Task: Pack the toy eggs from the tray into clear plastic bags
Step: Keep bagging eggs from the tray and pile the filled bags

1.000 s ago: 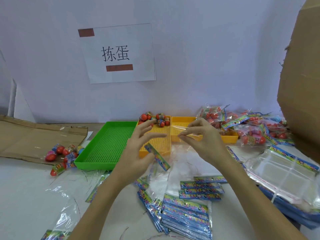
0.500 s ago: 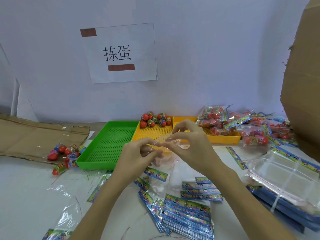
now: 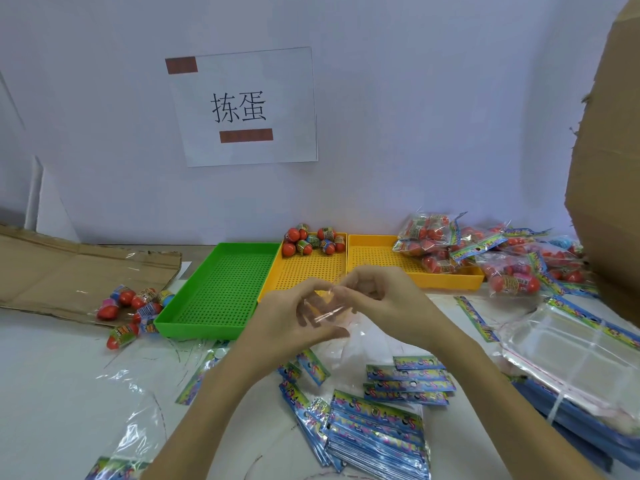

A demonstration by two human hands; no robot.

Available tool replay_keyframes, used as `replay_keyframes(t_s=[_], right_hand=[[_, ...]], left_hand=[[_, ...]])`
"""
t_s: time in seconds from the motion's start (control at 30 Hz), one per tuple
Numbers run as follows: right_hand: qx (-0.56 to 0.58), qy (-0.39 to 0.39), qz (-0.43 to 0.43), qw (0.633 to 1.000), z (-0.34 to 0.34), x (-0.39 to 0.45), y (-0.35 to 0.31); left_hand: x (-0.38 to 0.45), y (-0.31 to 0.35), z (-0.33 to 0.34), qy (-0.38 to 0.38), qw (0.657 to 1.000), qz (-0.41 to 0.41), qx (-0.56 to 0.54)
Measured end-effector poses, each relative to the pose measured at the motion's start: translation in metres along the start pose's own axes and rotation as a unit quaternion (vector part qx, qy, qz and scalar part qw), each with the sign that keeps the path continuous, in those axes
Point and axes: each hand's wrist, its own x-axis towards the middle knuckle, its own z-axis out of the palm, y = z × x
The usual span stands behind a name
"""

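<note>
Bag stack: a pile of flat clear bags with bright printed headers (image 3: pixel 377 431) lay nearest the person, on the near side of the middle yellow tray.
Step in hand: opening one bag, by my reading; no egg had gone in.
Left hand: the left hand (image 3: pixel 294 320) pinched the clear bag (image 3: pixel 323 308) with curled fingers, just in front of the tray.
Right hand: the right hand (image 3: pixel 384 299) pinched the same film from the other side, fingers curled round it.
Next move: likely parting the mouth, then reaching to the tray's far end for eggs.
Tray: the yellow tray (image 3: pixel 308 271) sat just beyond the hands.
Eggs: red toy eggs with printed bands (image 3: pixel 313 240) were heaped at the tray's far end.
Filled bags: packed bags (image 3: pixel 485 251) lay right of the tray.
</note>
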Motion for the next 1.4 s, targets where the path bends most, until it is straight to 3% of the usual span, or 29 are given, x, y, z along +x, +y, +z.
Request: replay_keyframes(t_s=[0.27,0.43,0.57,0.67,0.83,0.93,1.0,1.33,1.4], right_hand=[[0.032,0.009,-0.006,0.999,0.006,-0.002,-0.006],[0.019,-0.032,-0.006,0.999,0.006,0.01,-0.012],[0.106,0.111,0.024,0.988,0.003,0.044,-0.002],[-0.016,0.182,0.048,0.982,0.012,0.087,0.021],[-0.271,0.036,0.054,0.96,0.027,0.152,0.056],[-0.403,-0.035,0.085,0.911,0.033,0.166,0.07],[-0.468,-0.036,0.093,0.878,0.035,0.166,0.075],[-0.412,-0.057,0.05,0.908,0.021,0.133,0.052],[-0.352,-0.047,0.034,0.934,0.017,0.113,0.048]], left_hand=[[0.0,0.001,0.002,-0.04,0.998,-0.034,-0.039],[0.003,0.003,-0.005,-0.041,0.979,-0.103,-0.169],[0.004,-0.006,-0.012,0.044,0.962,-0.15,-0.223],[0.005,-0.017,-0.011,0.088,0.952,-0.186,-0.227],[0.007,-0.033,-0.004,0.102,0.962,-0.185,-0.173],[0.007,-0.036,-0.005,0.101,0.965,-0.174,-0.168],[0.007,-0.037,-0.007,0.105,0.966,-0.171,-0.165],[0.008,-0.035,-0.01,0.112,0.962,-0.177,-0.173],[0.008,-0.033,-0.011,0.106,0.961,-0.18,-0.181]])
